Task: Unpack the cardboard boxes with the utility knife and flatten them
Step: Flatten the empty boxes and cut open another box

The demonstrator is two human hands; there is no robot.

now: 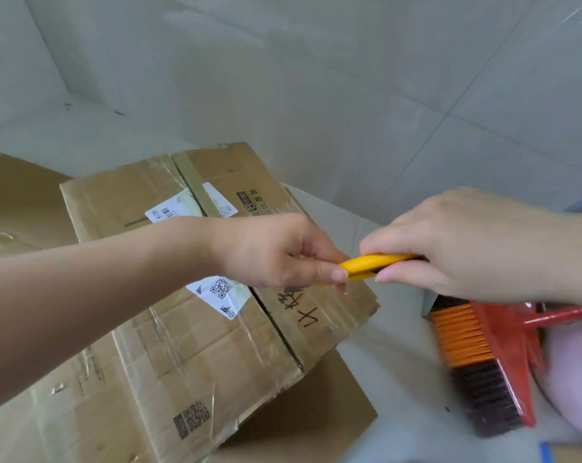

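From the head view, the yellow utility knife (376, 266) hangs in the air between two hands, held level above the right edge of the cardboard box (196, 295). It looks light, stiff and smooth-sided, so a pinch across its flat faces should hold it; the blade end is hidden, and I cannot tell whether the blade is out, so the body is the safe place to take it. The left hand (276, 252) pinches the knife's near tip, thumb under and fingers (323, 253) curled over it. The right hand (463, 245) closes round the other end, its fingers wrapped over the top and the thumb (403, 274) pressing from below. Under the left fingers the box lies low and taped, with white labels (221, 295) and clear tape across its seam; the board should be stiff but bendable along its creases, and light. Just below the right fingers a red broom (483, 355) with orange and dark bristles rests on the pale floor (316, 95).
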